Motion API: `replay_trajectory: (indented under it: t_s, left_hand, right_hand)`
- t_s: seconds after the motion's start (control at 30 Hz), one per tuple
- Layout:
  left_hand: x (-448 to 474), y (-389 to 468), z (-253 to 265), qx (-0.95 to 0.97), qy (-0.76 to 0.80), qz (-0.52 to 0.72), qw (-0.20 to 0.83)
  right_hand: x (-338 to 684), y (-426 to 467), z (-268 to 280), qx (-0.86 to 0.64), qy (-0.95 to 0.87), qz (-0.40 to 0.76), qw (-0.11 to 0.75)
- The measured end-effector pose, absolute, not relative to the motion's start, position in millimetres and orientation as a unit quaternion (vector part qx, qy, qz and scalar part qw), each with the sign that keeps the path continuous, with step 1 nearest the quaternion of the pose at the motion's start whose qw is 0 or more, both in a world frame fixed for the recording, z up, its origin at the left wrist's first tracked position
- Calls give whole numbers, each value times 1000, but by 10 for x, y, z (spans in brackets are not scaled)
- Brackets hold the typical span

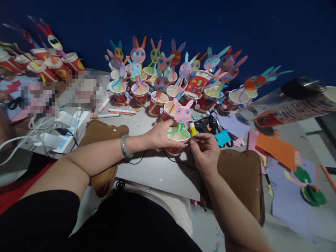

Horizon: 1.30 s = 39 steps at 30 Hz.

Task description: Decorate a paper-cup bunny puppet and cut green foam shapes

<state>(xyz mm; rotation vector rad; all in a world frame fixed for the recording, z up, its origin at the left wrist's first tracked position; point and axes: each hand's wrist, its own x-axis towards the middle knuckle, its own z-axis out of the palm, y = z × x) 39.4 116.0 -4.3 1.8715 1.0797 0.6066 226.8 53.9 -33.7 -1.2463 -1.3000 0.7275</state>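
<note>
My left hand (159,135) is wrapped round the left side of a red paper cup (175,151), thumb and fingers at its rim. Rising from the cup is a pink paper rabbit face (182,114) on green pipe-cleaner-like legs (180,128). At the cup's right side, my right hand (206,151) has its fingers pinched together close to the rim. Whatever is between those fingertips is too small to make out. Just beyond them a yellow glue stick (193,129) stands by a blue paper scrap (222,138).
Similar cups with paper animal faces (140,92) crowd the back. Markers (123,112) lie to the left, near a white power strip (69,131) with cables. Brown cushions (237,178) flank the work spot. Orange paper (275,144) and a plastic-wrapped cup stack (294,106) are on the right.
</note>
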Motion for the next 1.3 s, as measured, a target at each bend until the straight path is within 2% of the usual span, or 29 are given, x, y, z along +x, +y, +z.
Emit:
replay_trajectory:
  t_s: [0.43,0.97,1.3]
  left_hand:
    - [386,1159,-32,765,437,233,412]
    - [395,1157,-77,751,408,254,452]
    - [384,1158,-68,754,422,252,437]
  right_hand:
    - [2317,544,-378,-557,-572,290,528]
    - [2293,544,-340,-555,-554,319,532]
    - [2318,561,-356,-546,-555,334,531]
